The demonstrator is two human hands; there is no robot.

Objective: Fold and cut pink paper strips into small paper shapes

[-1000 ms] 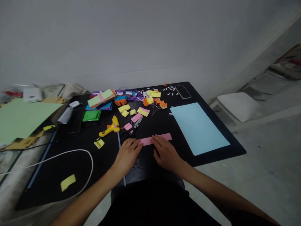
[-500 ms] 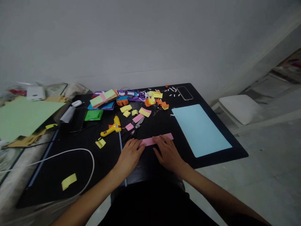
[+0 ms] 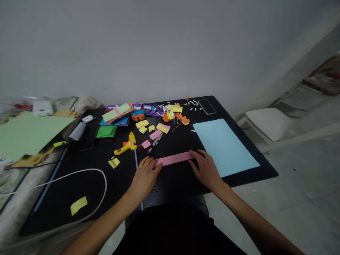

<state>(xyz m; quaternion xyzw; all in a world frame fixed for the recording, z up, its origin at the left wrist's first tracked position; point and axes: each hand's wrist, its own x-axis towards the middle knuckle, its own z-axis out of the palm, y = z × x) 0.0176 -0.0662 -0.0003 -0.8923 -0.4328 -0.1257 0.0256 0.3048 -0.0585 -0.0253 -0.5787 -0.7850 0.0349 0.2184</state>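
Pink strip (image 3: pixel 175 159) runs from left hand (image 3: pixel 145 175), grip unclear, to right hand (image 3: pixel 207 170), grip spread. Even pressure should keep it flat.

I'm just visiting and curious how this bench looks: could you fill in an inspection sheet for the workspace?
Surface: black table, with paper pieces around its far side.
Job's things: pink paper strip, lying between the hands.
Clutter: yellow glue gun, scissors, phone, light-blue paper.
Hands: left hand on the strip's left end, right hand at its right end.
Cables: white cable curving over the table's left part.
Surroundings: grey wall behind, white seat to the right.
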